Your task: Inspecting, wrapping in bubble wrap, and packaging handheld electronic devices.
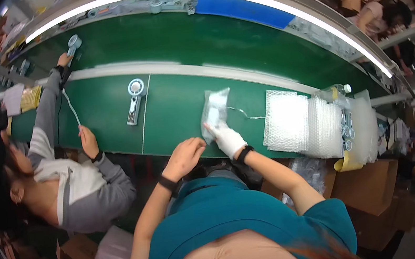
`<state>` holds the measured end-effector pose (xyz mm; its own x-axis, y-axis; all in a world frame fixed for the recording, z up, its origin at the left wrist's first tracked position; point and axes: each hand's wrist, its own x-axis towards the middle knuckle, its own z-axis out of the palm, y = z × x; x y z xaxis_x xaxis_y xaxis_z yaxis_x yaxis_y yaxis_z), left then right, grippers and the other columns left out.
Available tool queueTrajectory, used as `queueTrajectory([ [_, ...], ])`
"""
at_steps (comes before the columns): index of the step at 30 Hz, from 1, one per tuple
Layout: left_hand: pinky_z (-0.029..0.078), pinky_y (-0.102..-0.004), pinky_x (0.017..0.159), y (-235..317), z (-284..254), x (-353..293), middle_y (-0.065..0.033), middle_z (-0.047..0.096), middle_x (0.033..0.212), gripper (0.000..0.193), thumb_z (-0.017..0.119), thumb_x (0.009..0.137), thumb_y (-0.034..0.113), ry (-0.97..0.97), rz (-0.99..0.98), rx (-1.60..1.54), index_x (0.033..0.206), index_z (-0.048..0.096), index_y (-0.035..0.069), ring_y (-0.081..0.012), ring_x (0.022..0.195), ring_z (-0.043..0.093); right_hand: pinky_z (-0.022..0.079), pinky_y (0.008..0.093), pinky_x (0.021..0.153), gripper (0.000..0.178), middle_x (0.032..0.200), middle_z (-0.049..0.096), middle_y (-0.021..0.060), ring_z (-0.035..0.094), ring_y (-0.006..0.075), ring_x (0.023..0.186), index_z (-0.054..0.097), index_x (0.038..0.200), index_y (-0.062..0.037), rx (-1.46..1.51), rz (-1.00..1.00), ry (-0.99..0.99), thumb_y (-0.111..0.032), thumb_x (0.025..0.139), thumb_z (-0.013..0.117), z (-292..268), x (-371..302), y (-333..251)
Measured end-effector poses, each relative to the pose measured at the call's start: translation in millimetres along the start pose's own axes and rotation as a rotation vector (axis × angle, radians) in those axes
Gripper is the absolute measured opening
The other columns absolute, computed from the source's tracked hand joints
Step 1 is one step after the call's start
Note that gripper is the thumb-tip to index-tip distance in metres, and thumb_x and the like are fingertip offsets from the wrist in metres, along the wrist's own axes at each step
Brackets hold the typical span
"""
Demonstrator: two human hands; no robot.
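My right hand [229,139], in a white glove, grips the lower part of a bubble-wrap bag [216,100] on the green workbench. Something pale is inside the bag, but its kind is not clear. Close to the bag's lower left edge is my bare left hand [185,158], its fingers curled together. Whether anything is pinched in its fingertips is hidden. A thin white strip [245,112] lies to the right of the bag. Farther left, a light-blue and white handheld fan [134,100] rests on the bench.
Stacked flat bubble-wrap bags [286,121] lie at my right, beside a clear plastic bottle [337,91]. A co-worker [75,185] at the left holds another handheld fan [74,43] and a white cord. Cardboard boxes [367,186] stand below the bench. A lit shelf runs overhead.
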<state>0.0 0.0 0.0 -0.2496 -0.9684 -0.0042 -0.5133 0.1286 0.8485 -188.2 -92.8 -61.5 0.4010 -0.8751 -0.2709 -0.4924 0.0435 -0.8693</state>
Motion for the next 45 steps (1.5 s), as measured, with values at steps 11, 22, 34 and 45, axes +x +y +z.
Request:
queueTrajectory([
  [11,0.047,-0.0332,0.070,-26,-12,22,-0.0140,0.061,0.085,0.013,0.053,0.086,0.010,-0.288,0.031,-0.045,0.093,0.056,0.000,-0.0258,0.078,0.061,0.046,0.0390,0.082,0.029,0.097,0.062,0.0168,0.059,0.0325,0.091,0.061,0.101,-0.0056,-0.262,0.012,0.513,-0.024,0.079,0.056,-35,-28,-75],
  [22,0.046,-0.0339,0.071,90,124,103,-0.0130,0.060,0.085,0.010,0.053,0.086,0.008,-0.405,0.199,0.045,0.092,0.058,0.001,-0.0269,0.079,0.060,0.045,0.0348,0.082,0.028,0.101,0.062,0.0156,0.059,0.0301,0.096,0.061,0.107,-0.0118,-0.047,0.560,1.215,-0.024,0.083,0.053,-327,-309,211],
  [34,0.042,-0.0379,0.083,220,294,146,-0.0161,0.052,0.106,0.025,0.060,0.080,0.008,-0.588,0.441,0.254,0.104,0.053,0.003,-0.0335,0.097,0.051,0.048,0.0371,0.069,0.035,0.082,0.064,0.0161,0.062,0.0304,0.080,0.059,0.099,-0.0115,-0.015,0.896,1.196,-0.038,0.077,0.063,-375,-295,231],
  [45,0.039,-0.0415,0.088,208,297,158,-0.0188,0.048,0.113,0.027,0.058,0.083,0.012,-0.640,0.455,0.321,0.109,0.055,0.006,-0.0358,0.103,0.048,0.042,0.0254,0.076,0.030,0.096,0.055,0.0032,0.051,0.0128,0.088,0.054,0.104,-0.0048,0.283,0.174,2.004,0.007,0.076,0.054,-301,-359,229],
])
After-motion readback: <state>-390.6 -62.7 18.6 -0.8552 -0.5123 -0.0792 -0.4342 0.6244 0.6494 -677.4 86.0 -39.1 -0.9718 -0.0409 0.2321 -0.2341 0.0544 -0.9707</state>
